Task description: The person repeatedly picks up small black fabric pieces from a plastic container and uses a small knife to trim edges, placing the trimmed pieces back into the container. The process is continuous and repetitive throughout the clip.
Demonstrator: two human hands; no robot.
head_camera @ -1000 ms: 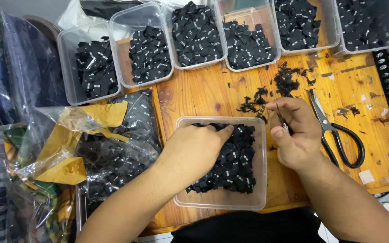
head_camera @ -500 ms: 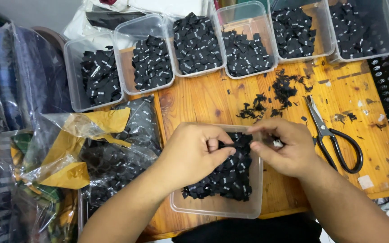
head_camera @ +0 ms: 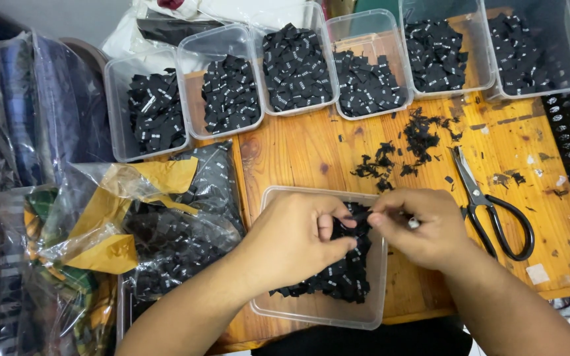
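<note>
Wooden surface [head_camera: 298, 155], six clear tubs of black fabric labels along far edge. Plastic bag [head_camera: 166, 231] of labels at left. Clear tub [head_camera: 377, 290] at near edge, half full of labels. Left hand [head_camera: 295, 240] and right hand [head_camera: 420, 227] meet over tub, fingertips pinched together on one black label [head_camera: 357, 216]. Black scissors [head_camera: 493, 204] lie just right.

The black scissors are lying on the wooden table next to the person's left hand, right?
Not quite. The head view shows the black-handled metal scissors lying on the wooden table next to the person's right hand, not the left hand. Both hands meet over the clear plastic tub of small black fabric labels.
</note>
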